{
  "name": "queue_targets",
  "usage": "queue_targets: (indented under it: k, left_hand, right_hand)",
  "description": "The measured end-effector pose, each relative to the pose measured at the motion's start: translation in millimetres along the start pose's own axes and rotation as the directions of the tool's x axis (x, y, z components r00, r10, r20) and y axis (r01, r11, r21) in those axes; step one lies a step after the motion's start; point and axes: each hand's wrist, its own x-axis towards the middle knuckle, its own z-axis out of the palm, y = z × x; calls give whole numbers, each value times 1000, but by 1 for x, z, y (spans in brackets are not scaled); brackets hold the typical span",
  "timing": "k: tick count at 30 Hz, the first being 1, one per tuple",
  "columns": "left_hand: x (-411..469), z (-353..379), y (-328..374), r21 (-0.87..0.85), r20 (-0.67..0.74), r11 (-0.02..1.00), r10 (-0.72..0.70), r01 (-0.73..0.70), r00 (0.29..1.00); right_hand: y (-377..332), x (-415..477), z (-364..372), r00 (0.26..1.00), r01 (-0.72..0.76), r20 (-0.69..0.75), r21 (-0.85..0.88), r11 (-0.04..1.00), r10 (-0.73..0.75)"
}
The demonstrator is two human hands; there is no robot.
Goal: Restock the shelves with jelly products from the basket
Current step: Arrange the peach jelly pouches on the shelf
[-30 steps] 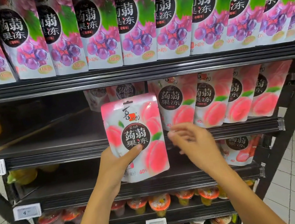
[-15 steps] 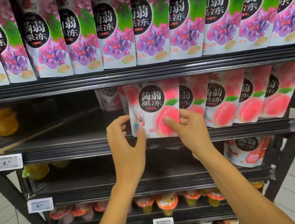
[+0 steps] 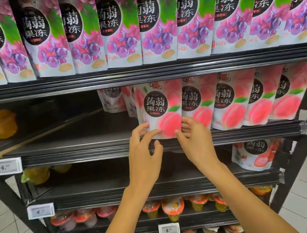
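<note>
Both hands had eased back since half a second earlier: then they pinched the peach jelly pouch (image 3: 159,111) by its lower edge, and now it stood upright on the second shelf (image 3: 73,150), at the left end of the row of peach pouches (image 3: 247,98). The left hand (image 3: 145,158) hung spread and loosened just below the pouch's lower left corner, its fingertips (image 3: 144,127) touching or nearly touching the film. The right hand (image 3: 195,141) sat below the lower right corner, fingers half curled, grasping nothing that could be seen; whether its fingertips rested on the pouch could not be told.

To the left of the left hand the shelf lay bare, so the soft pouch had no neighbour on that side and could, judging by its stance, slump that way or tip forward over the shelf lip if the withdrawing fingers dragged it. Behind it, above the left hand, further pouches (image 3: 113,100) showed only in part. The basket was out of view, and the price tags (image 3: 5,166) were too blurred to read fully.
</note>
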Motion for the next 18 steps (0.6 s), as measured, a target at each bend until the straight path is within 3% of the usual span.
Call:
queue_targets:
  k: [4, 18]
  left_hand:
    - [-1, 0, -3, -18, -1, 1000, -2, 2, 1000]
    - [2, 5, -3, -26, -6, 999, -28, 28, 1000]
  right_hand:
    - [2, -5, -5, 993, -27, -117, -273, 962, -5]
    - [4, 0, 1, 984, -107, -164, -226, 968, 70]
